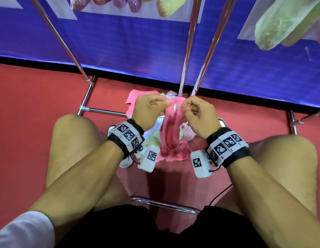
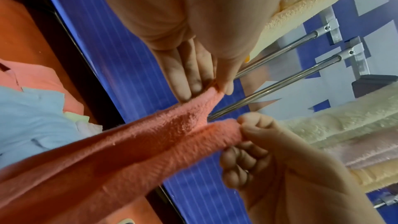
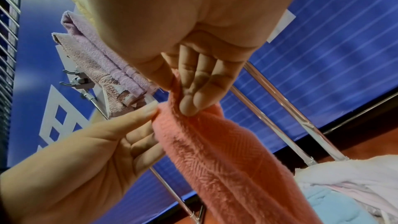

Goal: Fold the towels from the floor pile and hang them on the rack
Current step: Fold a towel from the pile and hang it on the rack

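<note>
A pink towel (image 1: 171,138) hangs bunched between my two hands above the floor pile (image 1: 137,97). My left hand (image 1: 166,102) pinches its top edge from the left. My right hand (image 1: 184,105) pinches the same edge a few centimetres to the right, beside a small white label. In the left wrist view my left hand (image 2: 206,89) nips one fold of the pink towel (image 2: 150,142) and my right hand (image 2: 241,125) nips another. The right wrist view shows my right hand (image 3: 178,96) and left hand (image 3: 154,110) on the pink towel (image 3: 215,151). The towel's lower end drapes onto the pile.
The chrome rack (image 1: 188,42) rises just behind the pile, its base bars (image 1: 102,110) on the red carpet. Folded towels hang above: green (image 1: 284,20), lilac (image 3: 103,54), cream (image 2: 344,125). My bare knees flank the pile. A chrome bar (image 1: 164,204) and black cable (image 1: 220,194) lie below.
</note>
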Motion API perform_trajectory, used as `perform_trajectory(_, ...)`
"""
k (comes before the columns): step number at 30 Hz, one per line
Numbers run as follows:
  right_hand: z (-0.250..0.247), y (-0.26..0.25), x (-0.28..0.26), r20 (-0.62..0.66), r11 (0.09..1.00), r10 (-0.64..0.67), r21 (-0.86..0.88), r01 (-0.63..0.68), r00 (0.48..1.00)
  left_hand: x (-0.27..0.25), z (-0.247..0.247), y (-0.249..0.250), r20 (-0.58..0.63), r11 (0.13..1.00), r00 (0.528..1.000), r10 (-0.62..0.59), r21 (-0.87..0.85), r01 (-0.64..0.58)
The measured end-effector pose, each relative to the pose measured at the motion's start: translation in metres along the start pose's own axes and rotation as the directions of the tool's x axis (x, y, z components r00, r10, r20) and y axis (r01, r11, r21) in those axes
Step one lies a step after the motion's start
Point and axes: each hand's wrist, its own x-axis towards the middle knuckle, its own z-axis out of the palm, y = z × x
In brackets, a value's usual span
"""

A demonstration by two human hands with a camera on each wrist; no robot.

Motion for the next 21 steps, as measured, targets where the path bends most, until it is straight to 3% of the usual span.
perform_trajectory(6,0.005,-0.006,-0.001,0.042,0.998,0.015,0.061,-0.018,0.999,-0.003,0.006,-0.003,0.103,0.988,0.992,-0.074,-0.125,0.087)
perform_trajectory(11,0.001,-0.001,0.001,0.039,0.999,0.027,0.047,-0.028,0.999,-0.004,0.004,-0.003,0.203,0.994,0.976,-0.073,-0.065,0.088)
perform_trajectory(21,0.002,0.010,0.004,-0.004,0.978,-0.166,-0.132,0.164,0.986,-0.008,0.005,-0.005,0.210,0.999,0.977,0.031,0.033,-0.039)
